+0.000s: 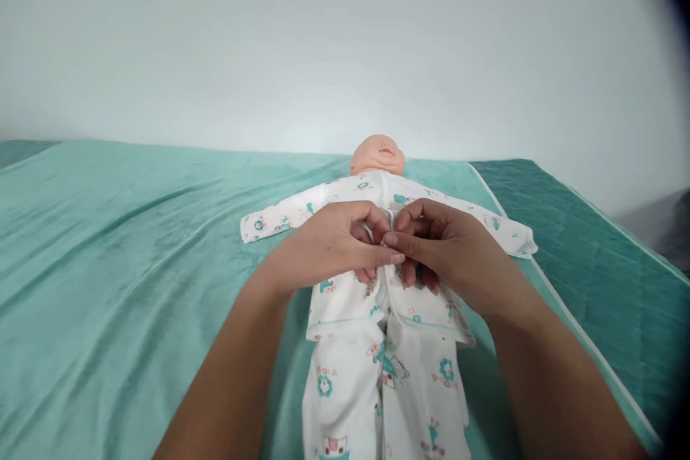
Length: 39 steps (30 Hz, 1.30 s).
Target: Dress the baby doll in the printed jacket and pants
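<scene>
A baby doll [377, 153] lies on its back, its head at the far end. It wears a white printed baby shirt [345, 309] with the sleeves spread out to both sides. White printed pants [345, 395] cover its legs. Over the chest, my left hand [345, 241] pinches the front edge of the shirt, thumb pointing right. Close against it, my right hand [436, 241] pinches the shirt's front opening too, its fingertips meeting those of the left. Whatever fastener lies between the fingertips is hidden by them.
A light green blanket [134, 266] with folds on the left lies beneath the doll. To the right shows a darker green quilted cover [604, 287]. Behind the bed stands a white wall [269, 50].
</scene>
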Each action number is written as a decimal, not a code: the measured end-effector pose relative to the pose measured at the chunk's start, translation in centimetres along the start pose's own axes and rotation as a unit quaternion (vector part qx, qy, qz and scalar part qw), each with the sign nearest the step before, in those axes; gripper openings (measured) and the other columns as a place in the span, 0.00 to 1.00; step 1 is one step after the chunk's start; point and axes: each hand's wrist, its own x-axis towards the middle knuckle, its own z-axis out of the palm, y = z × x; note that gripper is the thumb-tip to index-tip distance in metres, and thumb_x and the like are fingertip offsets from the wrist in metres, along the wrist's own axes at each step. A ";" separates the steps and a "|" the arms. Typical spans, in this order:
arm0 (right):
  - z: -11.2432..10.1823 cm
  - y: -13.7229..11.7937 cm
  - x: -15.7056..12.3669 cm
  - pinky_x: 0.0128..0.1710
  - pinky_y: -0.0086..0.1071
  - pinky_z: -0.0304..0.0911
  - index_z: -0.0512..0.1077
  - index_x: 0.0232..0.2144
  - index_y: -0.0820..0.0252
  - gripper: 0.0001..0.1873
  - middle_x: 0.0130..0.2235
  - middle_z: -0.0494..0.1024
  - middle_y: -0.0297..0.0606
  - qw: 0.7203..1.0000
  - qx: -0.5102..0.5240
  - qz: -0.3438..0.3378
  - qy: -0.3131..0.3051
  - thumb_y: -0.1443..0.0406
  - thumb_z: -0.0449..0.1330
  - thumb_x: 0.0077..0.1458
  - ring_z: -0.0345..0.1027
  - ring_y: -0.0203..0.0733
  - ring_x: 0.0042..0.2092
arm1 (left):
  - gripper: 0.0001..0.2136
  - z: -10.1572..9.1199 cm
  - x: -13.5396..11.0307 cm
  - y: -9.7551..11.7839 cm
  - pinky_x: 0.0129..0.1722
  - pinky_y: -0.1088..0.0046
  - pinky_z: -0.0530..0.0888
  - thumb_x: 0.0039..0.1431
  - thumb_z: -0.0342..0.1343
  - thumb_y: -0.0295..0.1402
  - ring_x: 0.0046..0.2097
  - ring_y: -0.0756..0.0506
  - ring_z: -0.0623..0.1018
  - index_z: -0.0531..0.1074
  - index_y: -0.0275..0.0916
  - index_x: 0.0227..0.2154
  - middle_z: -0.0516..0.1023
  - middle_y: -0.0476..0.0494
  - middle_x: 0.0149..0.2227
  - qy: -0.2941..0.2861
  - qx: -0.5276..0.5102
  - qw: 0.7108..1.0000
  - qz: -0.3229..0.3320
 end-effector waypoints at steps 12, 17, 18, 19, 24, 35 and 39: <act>0.2 -0.1 0.0 0.13 0.21 0.56 0.67 0.32 0.57 0.15 0.24 0.75 0.31 1.000 0.004 0.001 -0.001 0.55 0.67 0.53 0.69 0.34 0.21 | 0.04 -0.5 0.1 -0.2 0.31 0.78 0.77 0.58 0.59 0.31 0.28 0.52 0.79 0.75 0.37 0.35 0.79 0.48 0.29 -0.038 -0.031 0.999 0.011; 0.2 -0.2 0.0 0.13 0.21 0.56 0.66 0.31 0.57 0.16 0.23 0.74 0.31 1.000 0.004 0.004 0.000 0.55 0.67 0.52 0.68 0.34 0.20 | 0.04 -0.4 0.0 0.0 0.30 0.79 0.77 0.57 0.57 0.27 0.28 0.52 0.79 0.75 0.38 0.35 0.77 0.50 0.25 -0.027 -0.012 1.000 0.003; 0.2 -0.2 0.0 0.13 0.21 0.56 0.66 0.32 0.57 0.16 0.23 0.74 0.31 1.000 0.005 0.004 0.000 0.55 0.67 0.53 0.68 0.34 0.20 | 0.05 -0.3 0.0 0.0 0.30 0.79 0.77 0.56 0.57 0.26 0.28 0.52 0.79 0.75 0.39 0.35 0.77 0.51 0.25 -0.023 -0.006 1.000 0.001; 0.2 -0.2 0.1 0.13 0.21 0.56 0.66 0.32 0.57 0.16 0.23 0.74 0.31 1.000 0.005 0.005 0.000 0.55 0.66 0.53 0.68 0.34 0.20 | 0.06 -0.2 0.0 0.0 0.29 0.79 0.77 0.55 0.56 0.26 0.28 0.51 0.79 0.75 0.39 0.35 0.77 0.51 0.24 -0.020 -0.001 1.000 0.001; 0.2 -0.2 0.0 0.14 0.21 0.56 0.65 0.32 0.56 0.15 0.24 0.74 0.31 1.000 0.003 0.000 -0.009 0.54 0.64 0.56 0.68 0.34 0.20 | 0.08 0.3 0.0 -0.1 0.27 0.79 0.75 0.53 0.53 0.23 0.26 0.52 0.78 0.72 0.40 0.35 0.77 0.52 0.25 -0.001 0.015 1.000 0.021; -0.4 -0.1 -0.2 0.19 0.24 0.61 0.67 0.34 0.56 0.09 0.23 0.74 0.30 0.998 -0.045 -0.013 -0.051 0.58 0.62 0.58 0.67 0.33 0.23 | 0.08 0.1 0.5 -0.6 0.25 0.74 0.74 0.54 0.55 0.26 0.25 0.52 0.76 0.67 0.41 0.37 0.72 0.53 0.28 -0.007 -0.050 0.998 0.047; -0.3 -0.2 -0.2 0.18 0.23 0.60 0.66 0.34 0.56 0.11 0.23 0.73 0.29 0.998 -0.031 -0.020 -0.060 0.59 0.64 0.56 0.68 0.33 0.23 | 0.07 0.0 0.4 -0.7 0.26 0.73 0.74 0.54 0.55 0.26 0.26 0.51 0.76 0.66 0.41 0.36 0.72 0.53 0.26 -0.014 -0.043 0.998 0.036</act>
